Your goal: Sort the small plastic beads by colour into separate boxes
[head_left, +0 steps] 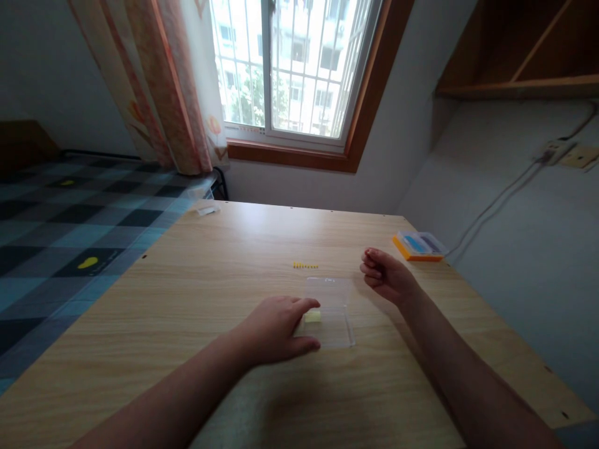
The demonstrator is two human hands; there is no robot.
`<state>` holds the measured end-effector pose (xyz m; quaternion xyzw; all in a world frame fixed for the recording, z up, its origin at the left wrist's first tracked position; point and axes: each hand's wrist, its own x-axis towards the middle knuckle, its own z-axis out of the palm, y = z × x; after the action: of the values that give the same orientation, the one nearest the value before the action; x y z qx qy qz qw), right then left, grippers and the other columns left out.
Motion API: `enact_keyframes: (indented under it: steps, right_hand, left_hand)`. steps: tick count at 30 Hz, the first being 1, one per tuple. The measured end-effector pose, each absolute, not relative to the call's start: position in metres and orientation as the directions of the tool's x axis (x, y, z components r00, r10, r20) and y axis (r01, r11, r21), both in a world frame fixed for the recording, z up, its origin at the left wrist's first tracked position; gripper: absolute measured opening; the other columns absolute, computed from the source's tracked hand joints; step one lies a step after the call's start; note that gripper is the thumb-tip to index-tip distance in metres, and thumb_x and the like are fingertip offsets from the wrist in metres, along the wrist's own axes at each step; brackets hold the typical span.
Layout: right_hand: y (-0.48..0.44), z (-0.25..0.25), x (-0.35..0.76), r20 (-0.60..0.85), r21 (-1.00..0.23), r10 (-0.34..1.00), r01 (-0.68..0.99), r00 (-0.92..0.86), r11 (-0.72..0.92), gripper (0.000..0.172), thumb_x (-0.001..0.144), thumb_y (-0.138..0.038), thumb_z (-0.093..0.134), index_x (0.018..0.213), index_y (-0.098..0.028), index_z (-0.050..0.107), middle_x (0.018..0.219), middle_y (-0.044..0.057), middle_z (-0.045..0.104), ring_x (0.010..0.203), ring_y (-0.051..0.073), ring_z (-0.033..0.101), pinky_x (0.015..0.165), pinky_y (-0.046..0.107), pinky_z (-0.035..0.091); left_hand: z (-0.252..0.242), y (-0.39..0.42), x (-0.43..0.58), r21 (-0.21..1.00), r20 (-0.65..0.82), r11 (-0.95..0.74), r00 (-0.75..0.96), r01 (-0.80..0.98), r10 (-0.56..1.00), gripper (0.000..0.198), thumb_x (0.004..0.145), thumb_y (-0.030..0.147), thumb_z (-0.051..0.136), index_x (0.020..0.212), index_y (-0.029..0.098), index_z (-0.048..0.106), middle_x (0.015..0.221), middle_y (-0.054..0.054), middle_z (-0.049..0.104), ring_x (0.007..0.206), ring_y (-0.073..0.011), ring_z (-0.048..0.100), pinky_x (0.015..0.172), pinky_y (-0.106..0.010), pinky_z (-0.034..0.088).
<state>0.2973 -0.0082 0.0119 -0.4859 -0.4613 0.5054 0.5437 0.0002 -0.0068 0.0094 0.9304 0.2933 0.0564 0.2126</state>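
A clear plastic case lies open on the wooden table, with something small and yellow inside its near half. My left hand rests on the table against the case's left edge, forefinger and thumb spread around that side. My right hand hovers just right of the case with its fingers curled in; whether it holds anything is hidden. A short row of small yellow pieces lies beyond the case.
An orange tray with blue and clear boxes sits at the table's far right edge. A small clear packet lies at the far left corner. A checked bed cover adjoins the table's left side.
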Motion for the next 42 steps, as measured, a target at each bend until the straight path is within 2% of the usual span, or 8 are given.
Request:
enact_keyframes:
  steps: [2, 5, 7, 10, 14, 17, 22, 42]
  right_hand:
    - [-0.017, 0.023, 0.299, 0.001, -0.945, 0.995, -0.325, -0.100, -0.032, 0.041, 0.070, -0.046, 0.082, 0.069, -0.020, 0.050, 0.064, -0.008, 0.037, 0.048, 0.005, 0.022, 0.040, 0.016, 0.017]
    - [-0.028, 0.030, 0.302, 0.038, -0.938, 0.962, -0.342, -0.271, -0.060, 0.039, 0.071, -0.045, 0.084, 0.070, -0.019, 0.055, 0.063, -0.008, 0.038, 0.046, 0.004, 0.020, 0.039, 0.016, 0.016]
    - [-0.037, 0.033, 0.300, 0.062, -0.982, 0.927, -0.186, -0.370, -0.008, 0.036, 0.073, -0.046, 0.084, 0.070, -0.019, 0.061, 0.063, -0.006, 0.045, 0.046, 0.005, 0.028, 0.039, 0.018, 0.021]
    - [-0.054, 0.038, 0.284, 0.059, -0.940, 0.864, 0.264, -0.500, 0.216, 0.020, 0.084, -0.037, 0.077, 0.080, -0.018, 0.074, 0.071, 0.001, 0.062, 0.062, 0.010, 0.051, 0.055, 0.022, 0.038]
    - [-0.071, 0.035, 0.247, 0.021, -0.559, 0.871, 0.717, -0.491, 0.417, 0.017, 0.092, -0.017, 0.062, 0.084, -0.020, 0.077, 0.078, 0.002, 0.071, 0.071, 0.012, 0.060, 0.067, 0.025, 0.039]
    - [-0.072, 0.023, 0.232, 0.001, -0.362, 0.893, 0.832, -0.450, 0.420, 0.020, 0.091, -0.013, 0.060, 0.079, -0.020, 0.075, 0.081, 0.002, 0.072, 0.069, 0.012, 0.060, 0.064, 0.025, 0.034]
    - [-0.067, 0.006, 0.232, 0.041, -0.273, 0.907, 0.869, -0.419, 0.413, 0.020, 0.091, -0.015, 0.062, 0.077, -0.021, 0.075, 0.080, 0.002, 0.074, 0.067, 0.012, 0.061, 0.063, 0.026, 0.032]
    - [-0.068, 0.014, 0.238, 0.055, -0.307, 0.867, 0.818, -0.494, 0.486, 0.022, 0.095, -0.018, 0.057, 0.093, -0.023, 0.078, 0.083, 0.002, 0.072, 0.070, 0.013, 0.061, 0.064, 0.026, 0.035]
  left_hand:
    - [0.009, -0.006, 0.000, 0.431, -0.016, -0.738, 0.823, 0.519, 0.568, 0.062, 0.082, 0.049, 0.074, 0.136, 0.023, 0.060, 0.095, -0.005, 0.073, 0.090, -0.0272, 0.069, 0.083, -0.036, 0.051]
    - [0.010, -0.007, 0.000, 0.429, -0.015, -0.740, 0.823, 0.518, 0.568, 0.062, 0.082, 0.050, 0.073, 0.137, 0.023, 0.059, 0.094, -0.005, 0.073, 0.090, -0.0270, 0.069, 0.082, -0.035, 0.051]
    - [0.011, -0.007, 0.000, 0.424, -0.020, -0.741, 0.823, 0.521, 0.568, 0.062, 0.082, 0.051, 0.072, 0.136, 0.023, 0.059, 0.094, -0.005, 0.073, 0.091, -0.0275, 0.069, 0.080, -0.035, 0.051]
    - [0.011, -0.008, 0.001, 0.421, -0.018, -0.741, 0.822, 0.522, 0.569, 0.060, 0.082, 0.051, 0.073, 0.134, 0.023, 0.060, 0.094, -0.005, 0.073, 0.091, -0.0276, 0.069, 0.078, -0.035, 0.050]
    - [0.010, -0.009, 0.001, 0.427, -0.006, -0.742, 0.822, 0.517, 0.569, 0.060, 0.081, 0.051, 0.074, 0.134, 0.023, 0.061, 0.094, -0.005, 0.073, 0.090, -0.0279, 0.069, 0.078, -0.035, 0.050]
    - [0.009, -0.009, 0.001, 0.432, -0.012, -0.740, 0.824, 0.515, 0.567, 0.062, 0.083, 0.053, 0.073, 0.135, 0.024, 0.059, 0.094, -0.005, 0.074, 0.091, -0.0283, 0.069, 0.078, -0.036, 0.049]
    - [0.010, -0.008, 0.001, 0.430, -0.013, -0.741, 0.824, 0.516, 0.566, 0.061, 0.082, 0.053, 0.073, 0.134, 0.024, 0.060, 0.096, -0.005, 0.074, 0.093, -0.0286, 0.069, 0.079, -0.036, 0.049]
    - [0.010, -0.009, 0.001, 0.416, -0.018, -0.747, 0.825, 0.519, 0.564, 0.062, 0.083, 0.054, 0.073, 0.136, 0.023, 0.060, 0.098, -0.007, 0.074, 0.095, -0.0298, 0.070, 0.085, -0.038, 0.051]
